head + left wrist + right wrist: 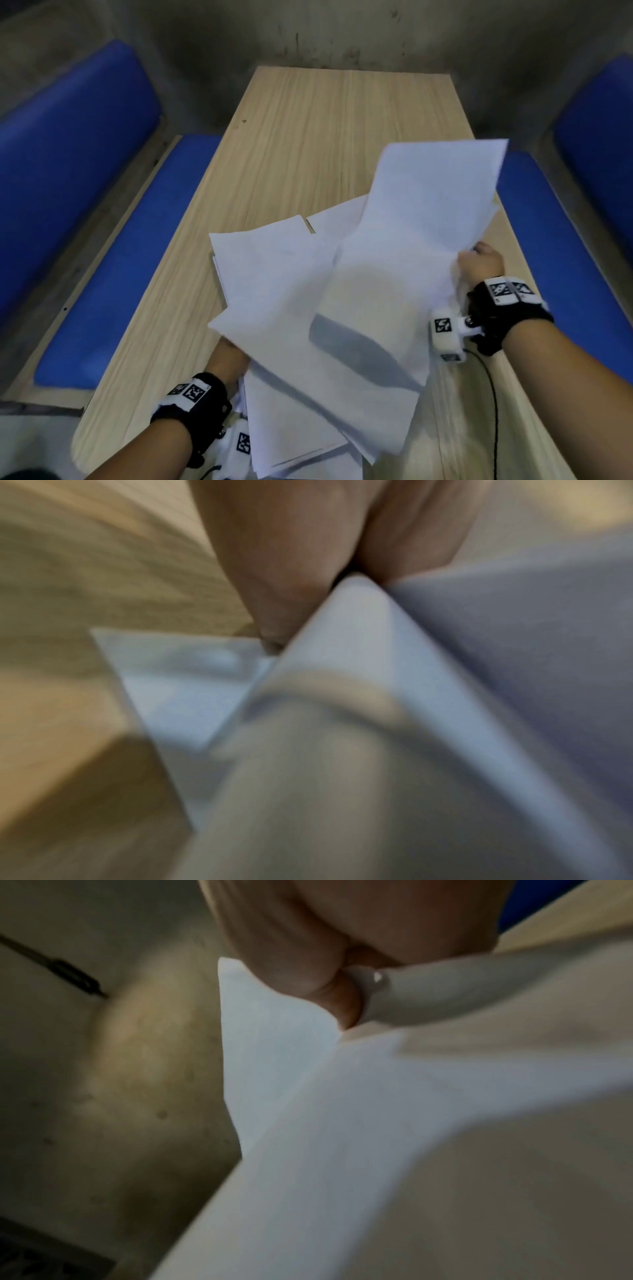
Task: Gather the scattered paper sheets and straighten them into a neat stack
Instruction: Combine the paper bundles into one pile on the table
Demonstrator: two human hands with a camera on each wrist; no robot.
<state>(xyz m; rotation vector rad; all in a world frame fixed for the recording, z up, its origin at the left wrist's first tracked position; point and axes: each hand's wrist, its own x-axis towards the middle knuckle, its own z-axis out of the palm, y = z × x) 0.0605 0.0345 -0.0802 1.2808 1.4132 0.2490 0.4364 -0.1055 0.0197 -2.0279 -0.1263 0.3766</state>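
Observation:
Several white paper sheets lie fanned and overlapping on the near half of the wooden table. My right hand grips the right edge of a lifted, curling bundle of sheets; in the right wrist view its thumb and fingers pinch the paper. My left hand reaches under the left edge of the pile, mostly hidden by paper. In the blurred left wrist view its fingers pinch a raised sheet corner above flat sheets.
Blue cushioned benches run along both long sides of the table. A grey stained wall closes the far end. A black cable trails from my right wrist across the table's near right part.

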